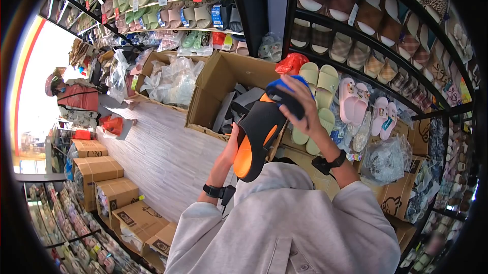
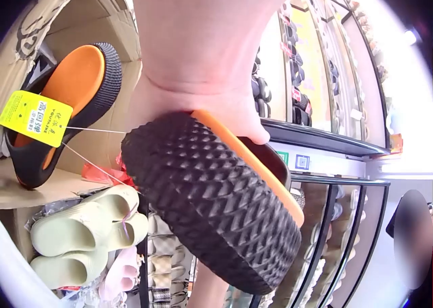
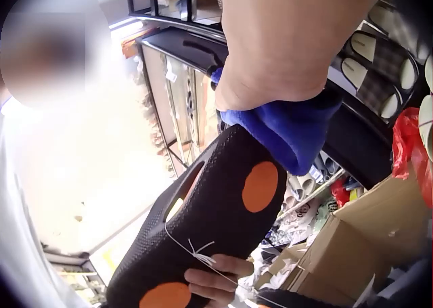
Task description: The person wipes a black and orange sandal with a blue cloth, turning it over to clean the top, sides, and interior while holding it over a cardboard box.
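My left hand (image 1: 232, 147) grips a black slipper (image 1: 260, 134) with an orange footbed and side patches, around its middle. In the left wrist view, the slipper's ridged black side (image 2: 210, 193) faces the camera. My right hand (image 1: 299, 96) holds a bunched blue cloth (image 3: 287, 132) against one end of that slipper. The left hand's fingers (image 3: 220, 281) curl around the sole, which has orange ovals. A white string runs from this slipper to a second black-and-orange slipper (image 2: 81, 84), which bears a yellow tag (image 2: 37, 118) and lies by the cardboard box.
An open cardboard box (image 1: 206, 91) stands just ahead, beside another box holding plastic bags (image 1: 173, 78). Pale green slippers (image 1: 325, 83) and pink slippers (image 1: 353, 99) lie to the right, near a red bag (image 1: 291, 64). Shelves of slippers (image 1: 356, 53) surround me; closed cartons (image 1: 101, 167) line the left.
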Action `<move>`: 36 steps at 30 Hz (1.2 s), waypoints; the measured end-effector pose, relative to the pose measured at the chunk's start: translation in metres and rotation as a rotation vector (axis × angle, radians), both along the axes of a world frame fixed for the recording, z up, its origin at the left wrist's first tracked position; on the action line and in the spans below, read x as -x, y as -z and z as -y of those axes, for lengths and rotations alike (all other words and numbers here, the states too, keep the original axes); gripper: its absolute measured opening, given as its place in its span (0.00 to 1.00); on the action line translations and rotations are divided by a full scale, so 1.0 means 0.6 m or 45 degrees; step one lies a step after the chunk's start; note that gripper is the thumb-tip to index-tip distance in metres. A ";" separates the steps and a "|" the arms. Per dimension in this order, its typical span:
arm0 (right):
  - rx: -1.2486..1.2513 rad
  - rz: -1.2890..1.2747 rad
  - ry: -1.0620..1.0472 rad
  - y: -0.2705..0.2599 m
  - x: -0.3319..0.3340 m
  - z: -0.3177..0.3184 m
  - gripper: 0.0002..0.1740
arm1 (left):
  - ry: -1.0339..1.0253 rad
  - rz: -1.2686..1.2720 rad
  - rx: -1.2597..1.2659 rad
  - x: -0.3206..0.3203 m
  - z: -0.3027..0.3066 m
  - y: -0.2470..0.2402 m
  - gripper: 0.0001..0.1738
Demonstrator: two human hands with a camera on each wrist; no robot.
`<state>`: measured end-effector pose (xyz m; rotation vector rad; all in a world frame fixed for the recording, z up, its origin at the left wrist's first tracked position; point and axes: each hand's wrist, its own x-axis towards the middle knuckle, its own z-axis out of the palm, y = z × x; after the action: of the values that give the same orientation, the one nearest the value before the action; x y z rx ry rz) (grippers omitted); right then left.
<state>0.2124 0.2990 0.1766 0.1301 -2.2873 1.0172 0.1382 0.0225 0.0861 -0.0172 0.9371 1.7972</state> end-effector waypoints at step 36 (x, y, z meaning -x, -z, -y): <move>-0.282 -0.079 -0.118 0.013 -0.014 0.047 0.34 | -0.107 0.173 -0.188 0.008 -0.013 -0.024 0.52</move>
<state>0.2208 0.2707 0.1689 0.3567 -2.3495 0.7898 0.1335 0.0306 0.1004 -0.0858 0.7151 1.9139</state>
